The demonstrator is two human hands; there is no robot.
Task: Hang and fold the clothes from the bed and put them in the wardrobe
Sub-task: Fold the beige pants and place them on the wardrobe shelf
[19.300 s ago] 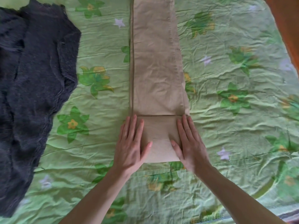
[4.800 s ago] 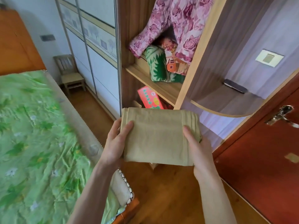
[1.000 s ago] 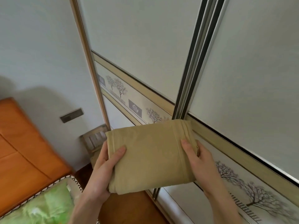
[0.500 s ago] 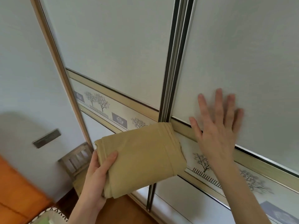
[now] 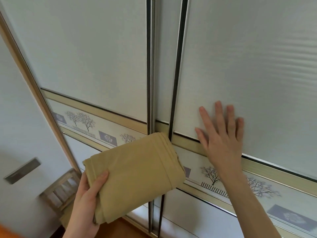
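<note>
Wardrobe-opening step. Folded trousers (image 5: 135, 176) are gripped by left hand (image 5: 85, 201), just left of sliding door (image 5: 248, 66). Right hand (image 5: 221, 136) is pressed flat, fingers spread, on it. Sideways slide needed next.

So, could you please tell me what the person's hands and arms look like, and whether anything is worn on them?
Both forearms are bare as far as visible. The left hand and right hand show no gloves, rings, watch or bracelet.
</note>
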